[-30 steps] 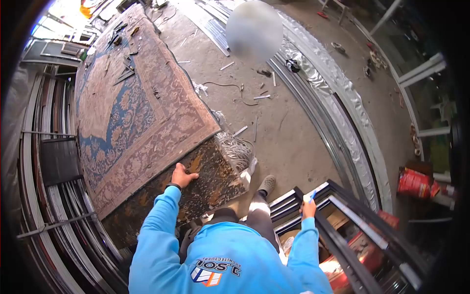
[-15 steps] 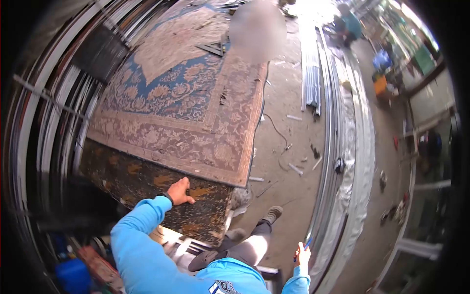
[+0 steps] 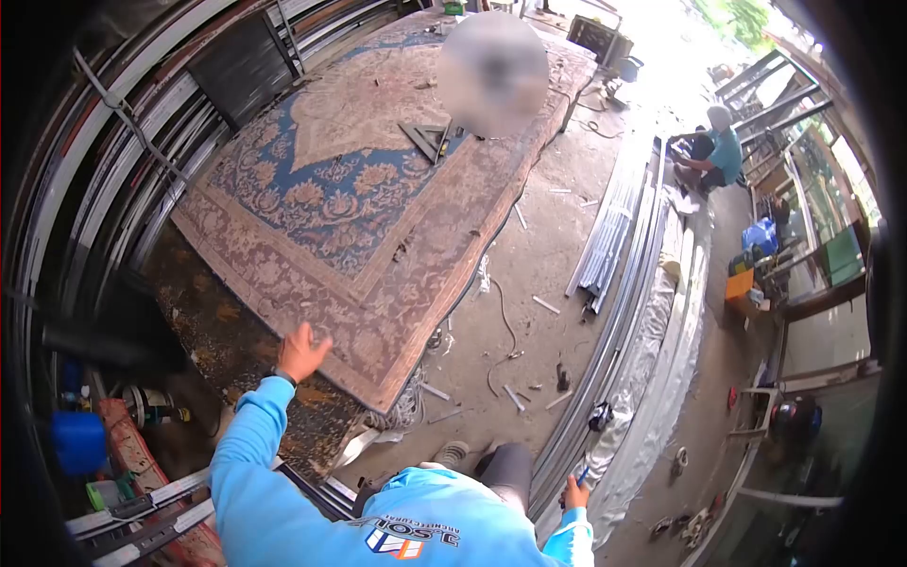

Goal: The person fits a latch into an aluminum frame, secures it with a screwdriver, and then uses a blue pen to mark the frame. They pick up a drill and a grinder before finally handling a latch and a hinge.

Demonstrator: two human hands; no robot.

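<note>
My left hand (image 3: pixel 304 352) is open, its fingers spread and slightly blurred. It hovers over or lightly touches the near edge of a patterned carpet (image 3: pixel 345 326) laid on a large worktable, beside the table's dark, paint-flecked bare end (image 3: pixel 222 317). Low on the right, my right hand (image 3: pixel 574 492) is closed around a slim blue pen (image 3: pixel 583 475), with only its upper part showing. Near that hand run long metal profiles (image 3: pixel 567 430) on the floor. Farther up the carpet lie a triangular set square (image 3: pixel 422 139) and small tools.
Long bars fill the rack (image 3: pixel 104 180) on the left. A blue container (image 3: pixel 78 442) and a red beam (image 3: pixel 151 472) sit at lower left. Offcuts and a cable (image 3: pixel 510 321) litter the floor. A co-worker (image 3: pixel 721 151) crouches by the profiles; plastic-wrapped lengths (image 3: pixel 652 378) lie alongside.
The view has swung and tilted up, bringing more of the table's far end and the co-worker into sight. My left hand has shifted from the dark table end to the carpet's edge. The pen stays in my right hand.
</note>
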